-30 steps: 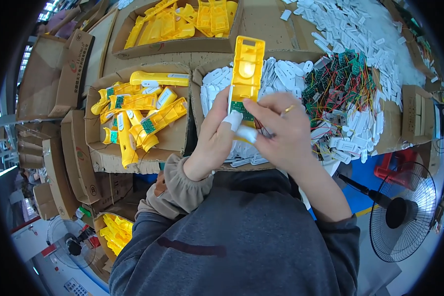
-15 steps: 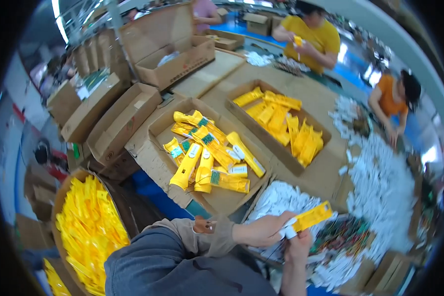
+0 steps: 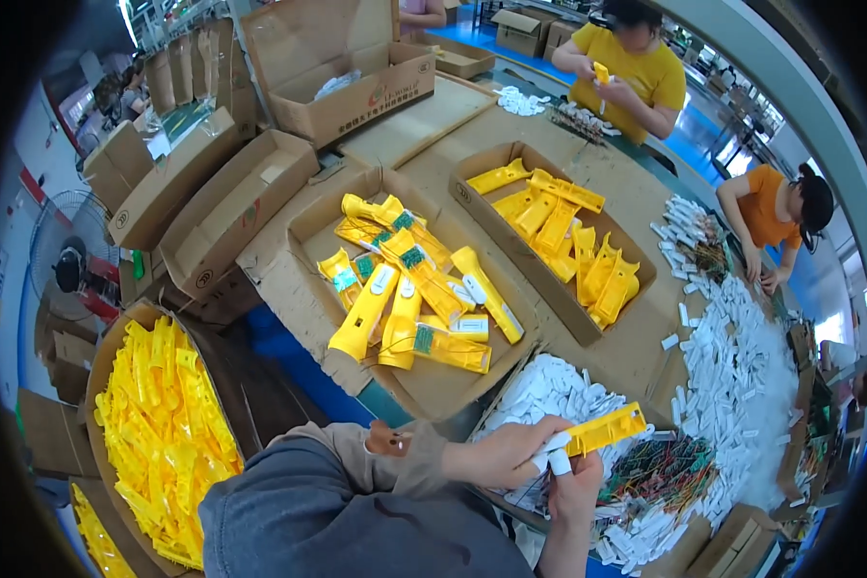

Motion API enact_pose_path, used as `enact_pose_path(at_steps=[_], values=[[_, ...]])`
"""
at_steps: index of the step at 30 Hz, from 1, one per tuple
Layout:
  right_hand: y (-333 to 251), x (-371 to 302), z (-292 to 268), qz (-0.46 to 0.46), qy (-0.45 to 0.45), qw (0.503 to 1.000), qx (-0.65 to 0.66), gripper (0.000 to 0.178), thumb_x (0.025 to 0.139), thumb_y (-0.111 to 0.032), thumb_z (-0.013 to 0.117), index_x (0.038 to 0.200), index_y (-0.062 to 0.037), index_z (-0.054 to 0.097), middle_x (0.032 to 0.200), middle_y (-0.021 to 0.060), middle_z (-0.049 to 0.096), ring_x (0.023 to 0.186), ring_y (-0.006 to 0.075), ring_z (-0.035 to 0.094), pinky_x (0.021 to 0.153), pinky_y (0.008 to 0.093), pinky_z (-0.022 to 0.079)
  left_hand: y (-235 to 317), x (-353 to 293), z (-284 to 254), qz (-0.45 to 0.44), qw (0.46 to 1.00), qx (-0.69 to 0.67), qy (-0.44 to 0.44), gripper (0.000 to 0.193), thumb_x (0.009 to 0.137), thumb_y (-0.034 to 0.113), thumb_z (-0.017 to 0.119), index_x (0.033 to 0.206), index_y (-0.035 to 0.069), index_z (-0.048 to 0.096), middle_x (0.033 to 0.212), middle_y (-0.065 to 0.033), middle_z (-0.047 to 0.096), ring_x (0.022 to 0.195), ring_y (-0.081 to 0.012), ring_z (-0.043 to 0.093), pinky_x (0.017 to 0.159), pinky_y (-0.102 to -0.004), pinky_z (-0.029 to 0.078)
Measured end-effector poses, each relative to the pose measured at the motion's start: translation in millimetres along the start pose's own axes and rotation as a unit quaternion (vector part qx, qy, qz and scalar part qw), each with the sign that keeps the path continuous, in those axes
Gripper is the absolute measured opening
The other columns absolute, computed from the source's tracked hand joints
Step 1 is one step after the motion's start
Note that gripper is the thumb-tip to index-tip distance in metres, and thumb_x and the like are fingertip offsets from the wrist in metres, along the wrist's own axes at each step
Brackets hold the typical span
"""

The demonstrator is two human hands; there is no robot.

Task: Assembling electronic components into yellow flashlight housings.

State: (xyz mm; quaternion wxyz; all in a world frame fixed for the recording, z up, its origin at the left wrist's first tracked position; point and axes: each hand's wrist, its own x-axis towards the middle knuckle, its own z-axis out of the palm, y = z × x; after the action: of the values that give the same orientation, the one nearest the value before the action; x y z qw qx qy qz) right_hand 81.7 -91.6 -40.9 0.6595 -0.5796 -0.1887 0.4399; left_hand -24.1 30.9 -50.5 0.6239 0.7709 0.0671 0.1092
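In front of my body, at the lower right, my left hand (image 3: 515,451) and my right hand (image 3: 576,487) meet at the near end of a yellow plastic flashlight housing half (image 3: 607,430). Its far end points to the right and slightly up, and its hollow, ribbed inside shows. White coverings (image 3: 558,460) wrap some fingertips where the hands meet. Both hands are closed around that end; the exact grip of the right fingers is partly hidden. Below the housing lies a box of white plastic pieces (image 3: 559,387), beside a heap of coloured wires (image 3: 669,472).
A carton (image 3: 308,236) of yellow housings with green circuit boards sits ahead, and another carton (image 3: 568,323) of housings lies beyond. A sack-like bin of yellow parts (image 3: 169,433) stands at left. White pieces (image 3: 732,376) cover the right side. Two co-workers (image 3: 636,67) work across the table.
The view has shifted slightly. The yellow housing half has tilted a little in my hands, and its ribbed inside shows more clearly. Both hands stay at its near end.
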Motion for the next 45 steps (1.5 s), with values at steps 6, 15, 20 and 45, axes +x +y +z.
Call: enact_pose_path(at_steps=[6,15,20,45], values=[[20.0,-11.9,-8.9,-0.107,-0.078,0.927,-0.351,0.06,0.078,-0.01,0.068,0.128,0.0038,0.038,0.119,0.0069,0.051,0.108,0.0187,0.051,0.092,0.0285,0.039,12.1,-5.1,-5.4,0.063,0.982,-0.159,0.076,0.048,0.082,0.003,0.04,0.129,0.003,0.029,0.106,-0.0165,0.051,0.1,-0.0228,0.054,0.085,-0.0322,0.041],[-41.1,-15.8,-34.5,-0.188,0.072,0.76,-0.619,0.05,0.064,0.005,0.049,0.114,-0.0041,0.055,0.086,0.0177,0.063,0.072,0.035,0.061,0.063,0.0422,0.047,6.0,11.1,-50.9,0.019,0.986,-0.105,0.125,0.048,0.087,0.006,0.041,0.133,0.003,0.03,0.107,-0.0045,0.049,0.092,-0.0103,0.05,0.078,-0.0257,0.042],[-49.3,-18.5,-77.4,-0.263,0.095,0.871,-0.405,0.018,0.08,-0.006,0.062,0.097,-0.0043,0.057,0.08,0.0115,0.061,0.056,0.0144,0.055,0.05,0.0276,0.045,2.1,4.0,-26.9,0.004,0.964,-0.256,0.067,0.05,0.088,0.005,0.043,0.136,0.003,0.027,0.11,-0.0031,0.048,0.092,-0.0112,0.05,0.079,-0.0255,0.043],[-51.3,1.2,-49.3,0.05,0.172,0.958,-0.222,0.024,0.086,-0.004,0.055,0.109,-0.0038,0.049,0.092,0.0101,0.06,0.074,0.0092,0.056,0.067,0.0211,0.046,12.3,-8.2,18.4,-0.029,0.992,0.119,-0.018,0.065,0.067,0.007,0.057,0.127,0.001,0.033,0.1,-0.0258,0.055,0.093,-0.0408,0.056,0.079,-0.0404,0.046]])
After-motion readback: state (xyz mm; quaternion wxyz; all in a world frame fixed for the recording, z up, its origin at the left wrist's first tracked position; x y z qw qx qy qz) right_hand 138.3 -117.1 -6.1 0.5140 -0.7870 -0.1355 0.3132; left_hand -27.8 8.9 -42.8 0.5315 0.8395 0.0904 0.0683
